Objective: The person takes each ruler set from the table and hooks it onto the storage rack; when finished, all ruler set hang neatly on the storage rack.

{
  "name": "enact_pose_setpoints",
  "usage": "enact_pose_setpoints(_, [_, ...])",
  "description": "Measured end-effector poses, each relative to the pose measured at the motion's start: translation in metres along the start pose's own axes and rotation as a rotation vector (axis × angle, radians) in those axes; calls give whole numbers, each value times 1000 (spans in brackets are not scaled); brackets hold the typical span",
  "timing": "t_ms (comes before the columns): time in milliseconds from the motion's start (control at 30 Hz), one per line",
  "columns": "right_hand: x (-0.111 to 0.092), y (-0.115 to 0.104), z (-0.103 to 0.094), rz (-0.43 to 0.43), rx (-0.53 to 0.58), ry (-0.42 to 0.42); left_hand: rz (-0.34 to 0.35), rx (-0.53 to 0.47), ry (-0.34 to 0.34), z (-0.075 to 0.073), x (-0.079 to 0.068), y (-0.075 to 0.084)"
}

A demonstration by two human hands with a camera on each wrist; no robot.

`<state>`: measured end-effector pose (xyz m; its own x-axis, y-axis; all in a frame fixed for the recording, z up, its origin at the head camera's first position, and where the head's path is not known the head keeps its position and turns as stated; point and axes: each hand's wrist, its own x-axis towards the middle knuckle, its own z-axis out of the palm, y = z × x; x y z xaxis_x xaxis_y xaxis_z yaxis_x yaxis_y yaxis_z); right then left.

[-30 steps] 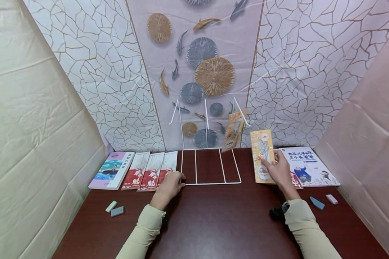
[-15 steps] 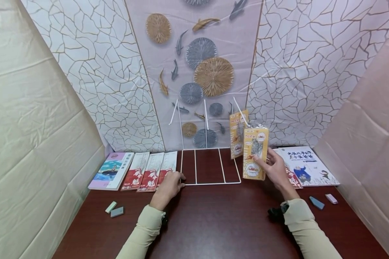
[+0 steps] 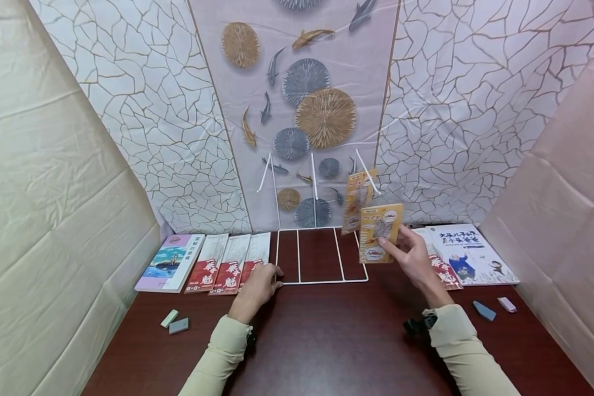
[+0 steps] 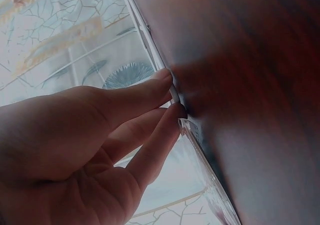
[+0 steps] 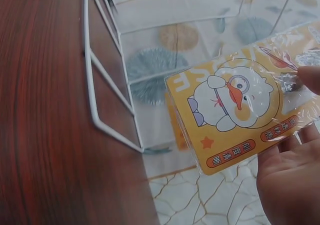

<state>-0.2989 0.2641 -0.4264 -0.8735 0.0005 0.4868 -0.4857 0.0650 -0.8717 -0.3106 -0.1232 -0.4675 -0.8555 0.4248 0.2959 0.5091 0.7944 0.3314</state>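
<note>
My right hand [image 3: 416,256] pinches a yellow packet [image 3: 374,234] by its right side, thumb on the front. It is a clear-wrapped, duck-printed stationery card, seemingly a ruler set, held near the tip of the right hook of a white wire rack [image 3: 326,282]. A similar yellow pack [image 3: 352,203] hangs on that hook behind it. In the right wrist view the packet's back [image 5: 235,95] shows a cartoon duck. My left hand [image 3: 257,283] pinches the front left corner of the rack's base, with thumb and fingertips [image 4: 165,77] on the wire in the left wrist view.
Left of the rack lie several red-and-white packets [image 3: 227,261] and a pink-and-blue book [image 3: 170,261]. On the right are a red-and-white packet [image 3: 440,264] and a white book [image 3: 470,253]. Small erasers [image 3: 179,325] lie on the brown table, with a blue one [image 3: 484,311] at right.
My right hand has carried the yellow packet leftward toward the rack's right hook and, most recently, a little lower. The hanging pack swings. My left hand stays at the rack's corner.
</note>
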Motion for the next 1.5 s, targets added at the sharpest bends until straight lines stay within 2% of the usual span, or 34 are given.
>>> enact_pose_setpoints(267, [2,-6,8,8,-22,11,-18,0,-10,0,0,0])
enact_pose_setpoints(567, [3,-4,9,19,-77,4,-4,-2,-7,0,1,-3])
enact_pose_setpoints(833, [7,-4,16,27,-26,13,-20,9,19,-2,2,-5])
enact_pose_setpoints(967, [10,1,19,47,2,33,-19,11,3,-1,2,-4])
enact_pose_setpoints(1167, [22,12,22,95,3,25,-29,3,-29,1,1,-2])
enact_pose_setpoints(1367, [42,16,24,100,5,39,-22,22,-15,0,2,-2])
enact_pose_setpoints(1500, [46,17,25,106,-1,40,-23,26,-7,1,2,-3])
